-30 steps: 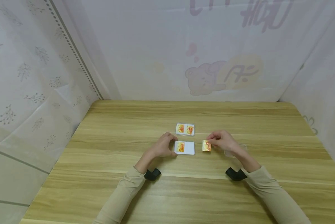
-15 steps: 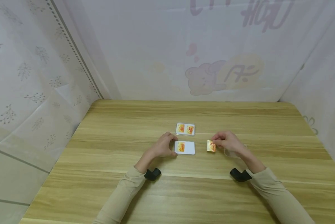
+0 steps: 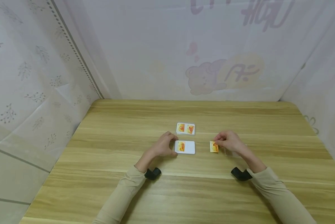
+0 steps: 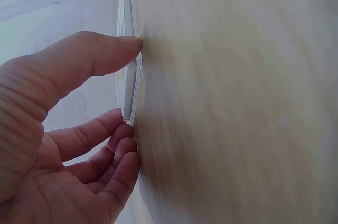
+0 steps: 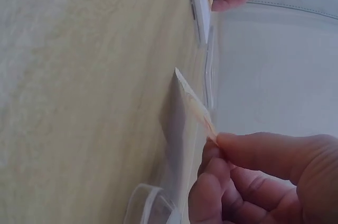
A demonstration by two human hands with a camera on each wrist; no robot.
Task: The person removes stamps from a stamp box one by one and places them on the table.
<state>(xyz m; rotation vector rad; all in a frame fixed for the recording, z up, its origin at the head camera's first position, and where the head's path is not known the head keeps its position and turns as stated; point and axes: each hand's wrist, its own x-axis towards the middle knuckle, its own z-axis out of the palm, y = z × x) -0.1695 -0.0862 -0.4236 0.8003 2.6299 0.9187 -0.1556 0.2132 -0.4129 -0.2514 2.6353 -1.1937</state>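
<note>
Paper (image 3: 213, 147), thin, squarish and printed, slants from the pinching right hand (image 3: 230, 142).

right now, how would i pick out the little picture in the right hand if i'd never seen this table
On the wood-grain table, find the left hand gripping the near white card. To its right, the right hand pinches a small yellow-orange picture. Unlike three similar pictures, which lie on that card and the far card, it is on no card.
</note>
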